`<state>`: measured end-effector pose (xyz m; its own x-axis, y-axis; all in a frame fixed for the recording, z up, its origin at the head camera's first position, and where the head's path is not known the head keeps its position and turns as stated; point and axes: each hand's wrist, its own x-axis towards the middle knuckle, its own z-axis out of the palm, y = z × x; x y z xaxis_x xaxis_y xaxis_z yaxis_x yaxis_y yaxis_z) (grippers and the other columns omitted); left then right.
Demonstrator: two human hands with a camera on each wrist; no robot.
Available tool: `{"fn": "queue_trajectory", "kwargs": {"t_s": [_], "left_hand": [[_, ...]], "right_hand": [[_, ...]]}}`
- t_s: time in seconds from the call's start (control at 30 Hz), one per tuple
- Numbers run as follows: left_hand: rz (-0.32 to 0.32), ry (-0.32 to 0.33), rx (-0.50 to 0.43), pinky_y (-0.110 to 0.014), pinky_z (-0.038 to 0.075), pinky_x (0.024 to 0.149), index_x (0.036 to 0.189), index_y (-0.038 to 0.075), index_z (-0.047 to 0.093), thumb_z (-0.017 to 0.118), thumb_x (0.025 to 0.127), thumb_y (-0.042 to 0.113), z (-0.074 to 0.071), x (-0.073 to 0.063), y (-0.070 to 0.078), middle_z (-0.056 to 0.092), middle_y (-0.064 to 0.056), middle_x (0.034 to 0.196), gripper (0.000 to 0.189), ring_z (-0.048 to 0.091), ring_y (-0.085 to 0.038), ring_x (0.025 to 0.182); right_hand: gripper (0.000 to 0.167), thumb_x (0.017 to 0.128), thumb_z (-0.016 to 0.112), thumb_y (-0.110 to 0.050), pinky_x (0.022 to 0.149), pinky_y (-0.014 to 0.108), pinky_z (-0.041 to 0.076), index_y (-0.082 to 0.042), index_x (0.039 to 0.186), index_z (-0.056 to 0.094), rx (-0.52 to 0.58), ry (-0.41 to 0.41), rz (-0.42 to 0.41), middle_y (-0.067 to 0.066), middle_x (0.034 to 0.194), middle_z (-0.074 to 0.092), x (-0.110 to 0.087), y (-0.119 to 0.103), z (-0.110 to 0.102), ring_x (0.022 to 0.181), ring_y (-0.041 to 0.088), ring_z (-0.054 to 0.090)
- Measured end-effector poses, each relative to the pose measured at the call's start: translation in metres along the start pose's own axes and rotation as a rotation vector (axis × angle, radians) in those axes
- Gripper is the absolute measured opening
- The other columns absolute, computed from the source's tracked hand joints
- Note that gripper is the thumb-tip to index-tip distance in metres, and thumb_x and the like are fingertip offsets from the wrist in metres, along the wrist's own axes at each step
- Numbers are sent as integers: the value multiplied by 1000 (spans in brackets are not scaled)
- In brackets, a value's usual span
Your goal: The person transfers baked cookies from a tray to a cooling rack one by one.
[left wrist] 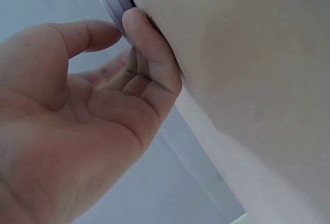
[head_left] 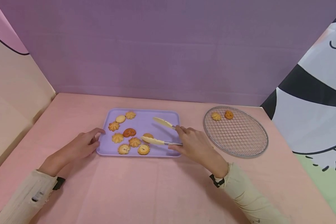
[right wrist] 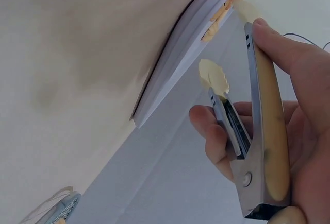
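Observation:
A lilac tray [head_left: 141, 123] bears several cookies, among them flower-shaped ones, a pretzel-shaped cookie [head_left: 129, 132] and round cookies with fluted edges. My left hand [head_left: 82, 145] holds the tray's left rim with curled fingers; the left wrist view shows the thumb tip against the tray edge [left wrist: 111, 0]. In my right hand [head_left: 197, 144] is a pair of tongs [right wrist: 270, 131] with metal arms and cream tips. Their arms are spread apart over the tray. The nearer tip partly covers a round cookie [head_left: 148, 136]; whether it touches is hard to tell.
To the tray's right lies a round wire rack [head_left: 238, 135] with a flower-shaped cookie [head_left: 216, 116] and a pretzel-shaped cookie [head_left: 228, 114] near its far edge. A pink cloth [head_left: 134, 189] covers the table. Behind it stands a purple backdrop [head_left: 168, 62].

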<state>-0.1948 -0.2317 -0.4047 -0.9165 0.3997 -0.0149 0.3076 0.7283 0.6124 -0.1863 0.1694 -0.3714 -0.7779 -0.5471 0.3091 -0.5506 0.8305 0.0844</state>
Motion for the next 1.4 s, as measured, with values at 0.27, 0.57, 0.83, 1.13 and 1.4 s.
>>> {"fn": "queue_trajectory", "kwargs": {"t_s": [0.27, 0.57, 0.83, 1.13, 1.4], "left_hand": [[-7, -15, -17, -26, 44, 57, 141, -2, 42, 53, 97, 3, -1, -1, -1, 54, -4, 77, 45, 53, -14, 62], [-2, -13, -11, -26, 44, 58, 141, -1, 42, 54, 97, 4, -1, -1, -1, 54, -5, 78, 46, 52, -14, 63], [-13, -19, -19, -26, 44, 60, 142, 0, 41, 54, 98, 5, -1, -1, -1, 54, -5, 79, 47, 52, -14, 64], [9, -8, -12, -26, 44, 58, 141, -1, 42, 53, 97, 3, -1, -1, -2, 54, -4, 76, 45, 52, -14, 62], [-3, -16, -22, -25, 44, 56, 141, -2, 42, 53, 97, 3, 0, -1, -2, 53, -4, 76, 45, 52, -14, 61]], "right_hand": [[69, 80, 76, -56, 54, 38, 52, -1, 121, 65, 27, -24, -21, 13, 95, 72, 0, 0, 0, 72, 24, 67], [56, 81, 78, -50, 47, 32, 45, -3, 112, 70, 66, -16, -52, 5, 79, 68, -2, -1, 2, 59, 16, 57], [53, 84, 77, -46, 50, 34, 49, -2, 113, 71, 76, -13, -61, 7, 85, 72, -3, -3, 2, 62, 17, 60], [46, 86, 76, -41, 49, 36, 48, -3, 110, 71, 62, 11, -84, 6, 82, 71, -2, -2, 3, 61, 20, 62], [42, 87, 75, -40, 46, 35, 47, -4, 110, 71, 20, 34, -101, 5, 82, 71, -3, -2, 5, 59, 20, 62]]}}
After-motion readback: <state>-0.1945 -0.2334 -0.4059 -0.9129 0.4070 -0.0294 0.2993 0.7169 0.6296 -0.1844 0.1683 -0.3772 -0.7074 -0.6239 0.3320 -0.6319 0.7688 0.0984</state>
